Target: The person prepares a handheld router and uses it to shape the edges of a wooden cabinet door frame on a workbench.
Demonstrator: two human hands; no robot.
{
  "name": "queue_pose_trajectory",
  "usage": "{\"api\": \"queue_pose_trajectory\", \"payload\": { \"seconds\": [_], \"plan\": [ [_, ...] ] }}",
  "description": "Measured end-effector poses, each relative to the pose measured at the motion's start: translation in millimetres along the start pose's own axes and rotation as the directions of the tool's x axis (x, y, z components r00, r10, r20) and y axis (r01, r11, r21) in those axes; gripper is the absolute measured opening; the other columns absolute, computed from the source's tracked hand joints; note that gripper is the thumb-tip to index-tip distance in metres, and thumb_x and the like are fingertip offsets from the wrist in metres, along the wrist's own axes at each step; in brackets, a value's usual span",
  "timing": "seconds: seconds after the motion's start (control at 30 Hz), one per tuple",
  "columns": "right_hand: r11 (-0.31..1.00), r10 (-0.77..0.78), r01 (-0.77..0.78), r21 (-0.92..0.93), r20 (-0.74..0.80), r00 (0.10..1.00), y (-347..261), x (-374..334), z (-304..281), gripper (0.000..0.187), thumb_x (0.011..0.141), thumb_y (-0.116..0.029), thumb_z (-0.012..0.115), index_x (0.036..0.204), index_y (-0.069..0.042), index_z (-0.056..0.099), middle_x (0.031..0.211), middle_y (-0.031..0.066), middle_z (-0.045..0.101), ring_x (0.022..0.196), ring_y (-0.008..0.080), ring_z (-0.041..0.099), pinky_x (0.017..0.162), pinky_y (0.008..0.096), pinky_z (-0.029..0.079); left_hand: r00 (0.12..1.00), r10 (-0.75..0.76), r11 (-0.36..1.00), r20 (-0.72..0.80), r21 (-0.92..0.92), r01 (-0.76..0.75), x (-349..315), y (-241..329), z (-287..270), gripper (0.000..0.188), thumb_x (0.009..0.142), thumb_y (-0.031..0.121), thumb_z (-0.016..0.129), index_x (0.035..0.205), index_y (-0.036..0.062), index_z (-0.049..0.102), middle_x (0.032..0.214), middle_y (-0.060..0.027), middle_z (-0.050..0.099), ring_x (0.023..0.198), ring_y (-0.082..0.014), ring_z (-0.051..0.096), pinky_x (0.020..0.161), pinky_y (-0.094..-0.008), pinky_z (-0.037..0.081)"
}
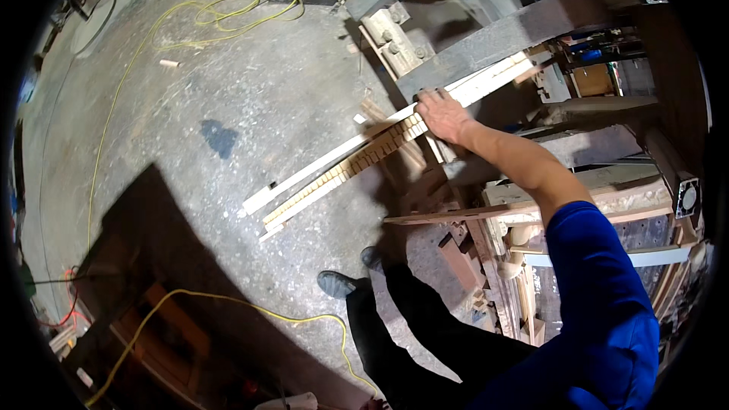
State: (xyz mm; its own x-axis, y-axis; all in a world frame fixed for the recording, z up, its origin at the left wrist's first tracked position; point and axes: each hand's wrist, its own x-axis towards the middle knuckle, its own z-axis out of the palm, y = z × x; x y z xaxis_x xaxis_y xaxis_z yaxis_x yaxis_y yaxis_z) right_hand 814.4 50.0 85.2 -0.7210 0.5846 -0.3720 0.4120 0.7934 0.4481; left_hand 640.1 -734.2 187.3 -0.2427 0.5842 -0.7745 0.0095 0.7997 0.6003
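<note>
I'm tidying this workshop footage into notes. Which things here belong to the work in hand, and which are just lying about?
In hand:
right hand, flat on the notched wooden strips
long pale wooden slat beside them
grey machine beam they pass under

Lying about:
yellow cable
short wooden peg
timber offcuts

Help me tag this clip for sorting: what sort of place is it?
Probably a woodworking shop. The right hand presses on long notched wooden strips lying on a heavy machine bench, offcuts are piled beside it, and a yellow power cable trails across the dusty concrete floor.
</note>
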Motion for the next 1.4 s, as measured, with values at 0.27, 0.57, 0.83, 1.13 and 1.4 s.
{"api": "queue_pose_trajectory", "payload": {
  "seconds": [0.27, 0.57, 0.83, 1.13, 1.4],
  "plan": [
    [0.997, -0.065, 0.070, -0.017, 0.205, 0.977, -10.3, 41.3, 14.3, 0.022, 0.097, -0.019, 0.049, 0.112, -0.008, 0.060, 0.112, 0.0124, 0.066, 0.114, 0.0281, 0.059, 0.093, 0.0410, 0.044, 0.930, -0.368, 0.884, -0.015, -0.314, 0.345, 12.3, -26.5, -40.5, 0.020, 0.100, 0.014, 0.054, 0.107, 0.0017, 0.067, 0.101, -0.0112, 0.072, 0.087, -0.0215, 0.069, 0.078, -0.0336, 0.055],
    [0.971, -0.241, 0.239, 0.032, 0.112, 0.964, -51.0, -2.4, -37.0, 0.018, 0.089, -0.020, 0.058, 0.100, -0.007, 0.065, 0.092, 0.0116, 0.068, 0.088, 0.0302, 0.067, 0.074, 0.0446, 0.051, 0.906, -0.403, 0.842, 0.127, -0.338, 0.421, 14.6, 19.1, -34.2, 0.017, 0.099, 0.008, 0.055, 0.108, 0.0018, 0.068, 0.101, -0.0076, 0.070, 0.085, -0.0195, 0.067, 0.074, -0.0339, 0.056],
    [0.969, -0.149, 0.145, 0.202, 0.008, 0.989, -61.3, -2.2, -162.3, 0.022, 0.082, -0.019, 0.066, 0.099, -0.005, 0.068, 0.093, 0.0150, 0.071, 0.084, 0.0307, 0.069, 0.066, 0.0461, 0.054, 0.930, -0.367, 0.494, 0.007, -0.846, 0.201, 37.7, 39.7, -46.7, 0.014, 0.099, 0.011, 0.064, 0.109, 0.0032, 0.068, 0.102, -0.0141, 0.072, 0.093, -0.0268, 0.069, 0.087, -0.0405, 0.059],
    [0.861, -0.079, -0.257, 0.439, 0.614, 0.786, -38.3, 32.9, -236.8, 0.034, 0.083, -0.017, 0.063, 0.109, 0.002, 0.073, 0.118, 0.0199, 0.071, 0.105, 0.0355, 0.071, 0.082, 0.0422, 0.059, 0.915, -0.398, 0.501, -0.061, -0.850, 0.161, 37.3, -1.3, -53.3, 0.022, 0.095, 0.012, 0.070, 0.115, 0.0037, 0.065, 0.110, -0.0164, 0.071, 0.101, -0.0297, 0.069, 0.092, -0.0453, 0.058],
    [0.511, 0.302, -0.661, 0.549, 0.606, 0.736, -63.2, 78.7, -90.5, 0.037, 0.087, -0.022, 0.060, 0.113, 0.005, 0.064, 0.117, 0.0279, 0.068, 0.116, 0.0405, 0.067, 0.098, 0.0439, 0.054, 0.990, -0.044, 0.188, 0.137, -0.972, 0.143, -1.5, -51.5, -59.5, 0.043, 0.106, 0.024, 0.049, 0.138, -0.0040, 0.048, 0.139, -0.0239, 0.058, 0.125, -0.0345, 0.060, 0.111, -0.0475, 0.045]
  ]
}}
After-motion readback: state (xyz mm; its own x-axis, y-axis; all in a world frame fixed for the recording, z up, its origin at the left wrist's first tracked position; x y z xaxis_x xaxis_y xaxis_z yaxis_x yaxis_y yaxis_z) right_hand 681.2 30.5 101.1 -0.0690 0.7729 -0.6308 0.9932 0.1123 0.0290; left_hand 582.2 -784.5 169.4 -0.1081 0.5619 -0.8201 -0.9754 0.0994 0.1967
